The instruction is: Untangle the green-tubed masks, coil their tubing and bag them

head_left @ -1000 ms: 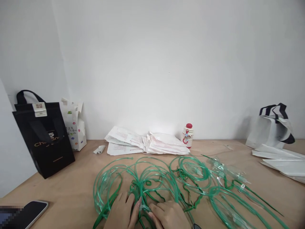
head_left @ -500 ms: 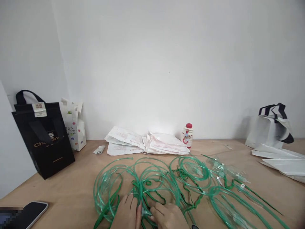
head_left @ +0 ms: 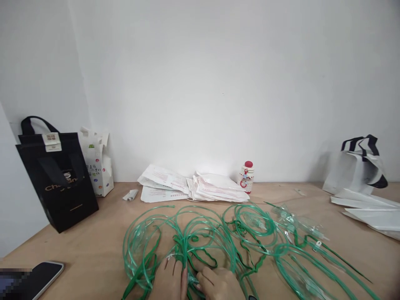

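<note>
Loops of clear green plastic tubing (head_left: 211, 209) lie in a tangled pile in front of me, mixed with flat green straps (head_left: 152, 252). At the near middle of the pile, my left hand (head_left: 170, 277) is closed, its fingers and thumb round the gathered tubing. My right hand (head_left: 218, 283) is beside it with fingers curled in towards the left thumb. A small clear greenish plastic piece (head_left: 193, 280) shows between the hands. What the right fingertips pinch is hidden. Clear mask parts (head_left: 286, 216) with metal clips rest to the right.
Flat white printed packets (head_left: 215, 187) are stacked by the wall, next to a bottle with a red cap (head_left: 246, 177). A black bag (head_left: 59, 179) and a white bag (head_left: 103, 166) stand left; another white bag (head_left: 346, 173) stands right. A phone (head_left: 39, 279) lies at the left front.
My left hand has shifted slightly right and down, closer round the tubing. The right hand has barely moved, and the clear piece between them shows differently. The view has tilted a little.
</note>
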Demonstrator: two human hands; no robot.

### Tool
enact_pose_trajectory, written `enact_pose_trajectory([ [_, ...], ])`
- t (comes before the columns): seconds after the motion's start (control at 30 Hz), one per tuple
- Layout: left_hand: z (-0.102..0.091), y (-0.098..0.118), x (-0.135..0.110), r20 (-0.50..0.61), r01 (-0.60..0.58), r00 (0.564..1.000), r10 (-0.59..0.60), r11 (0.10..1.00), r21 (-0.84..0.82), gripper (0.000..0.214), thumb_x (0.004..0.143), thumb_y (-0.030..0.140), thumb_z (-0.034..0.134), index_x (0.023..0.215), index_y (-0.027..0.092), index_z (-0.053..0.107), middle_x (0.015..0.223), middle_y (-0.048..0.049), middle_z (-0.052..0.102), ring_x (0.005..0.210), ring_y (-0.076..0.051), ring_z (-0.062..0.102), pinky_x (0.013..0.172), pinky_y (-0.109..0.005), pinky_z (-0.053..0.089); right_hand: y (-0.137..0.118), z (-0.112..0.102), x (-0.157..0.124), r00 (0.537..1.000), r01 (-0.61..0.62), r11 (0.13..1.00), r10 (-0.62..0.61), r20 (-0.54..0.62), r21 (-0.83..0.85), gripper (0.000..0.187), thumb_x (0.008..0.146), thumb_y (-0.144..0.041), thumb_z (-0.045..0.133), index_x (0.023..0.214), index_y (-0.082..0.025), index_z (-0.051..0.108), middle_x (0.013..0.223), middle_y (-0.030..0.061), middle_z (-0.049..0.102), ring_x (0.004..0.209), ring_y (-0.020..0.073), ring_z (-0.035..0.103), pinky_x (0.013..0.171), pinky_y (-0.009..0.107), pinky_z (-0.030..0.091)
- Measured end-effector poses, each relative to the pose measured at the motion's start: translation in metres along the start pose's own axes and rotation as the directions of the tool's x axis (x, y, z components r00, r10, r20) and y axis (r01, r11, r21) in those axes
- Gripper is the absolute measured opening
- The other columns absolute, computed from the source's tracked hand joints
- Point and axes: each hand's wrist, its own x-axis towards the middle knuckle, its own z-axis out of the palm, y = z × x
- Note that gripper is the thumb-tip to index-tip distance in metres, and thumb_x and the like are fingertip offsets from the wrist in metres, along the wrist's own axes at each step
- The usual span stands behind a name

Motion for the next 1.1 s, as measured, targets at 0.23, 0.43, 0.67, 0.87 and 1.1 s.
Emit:
enact_pose_trajectory([
  [0.23,-0.006,0.006,0.002,0.0,0.055,0.998,-0.055,0.998,-0.007,0.023,0.085,0.011,0.04,0.074,0.019,0.059,0.07,-0.0076,0.062,0.067,-0.024,0.058,0.062,-0.035,0.044,-0.005,0.0,0.004,0.999,-0.047,0.998,0.046,0.015,0.03,0.045,0.094,-0.019,0.022,0.061,-0.018,0.053,0.052,0.0001,0.056,0.04,0.0118,0.049,0.04,0.029,0.026],
  [0.43,-0.034,0.009,0.018,0.029,0.054,0.998,-0.053,0.997,-0.047,0.025,0.086,0.021,0.04,0.072,0.02,0.061,0.069,-0.0068,0.063,0.067,-0.023,0.058,0.062,-0.034,0.047,0.0,-0.02,0.016,0.984,-0.156,0.987,0.151,0.097,0.045,0.019,0.082,-0.013,0.042,0.071,-0.019,0.056,0.062,0.0009,0.061,0.051,0.0148,0.054,0.046,0.026,0.033],
  [0.67,-0.083,-0.001,0.032,-0.192,0.328,0.858,-0.477,0.795,-0.51,0.024,0.087,0.033,0.041,0.102,0.023,0.057,0.103,-0.0083,0.057,0.103,-0.025,0.051,0.09,-0.041,0.039,0.041,-0.066,0.036,0.747,-0.585,0.57,0.656,0.109,0.577,0.022,0.085,-0.031,0.046,0.081,-0.019,0.064,0.073,0.0034,0.063,0.066,0.0168,0.056,0.06,0.026,0.043],
  [0.87,-0.042,0.022,0.035,0.149,0.378,0.716,-0.682,0.199,-0.904,0.054,0.074,0.061,0.049,0.11,0.02,0.048,0.12,-0.0152,0.054,0.113,-0.029,0.05,0.092,-0.043,0.042,0.04,-0.083,0.047,0.522,-0.421,-0.215,0.737,0.429,0.881,0.03,0.073,-0.045,0.064,0.069,-0.016,0.061,0.044,-0.0084,0.034,0.04,0.0047,0.023,0.04,0.018,0.021],
  [1.1,-0.027,0.019,0.025,0.29,0.489,0.641,-0.711,0.087,-0.868,0.081,0.06,0.057,0.065,0.125,0.019,0.035,0.122,-0.0177,0.049,0.101,-0.03,0.056,0.082,-0.039,0.046,0.025,-0.069,0.047,0.58,-0.257,-0.576,0.551,0.601,0.776,0.033,0.069,-0.039,0.07,0.055,-0.015,0.051,0.042,-0.0094,0.031,0.037,0.0024,0.018,0.036,0.017,0.015],
])
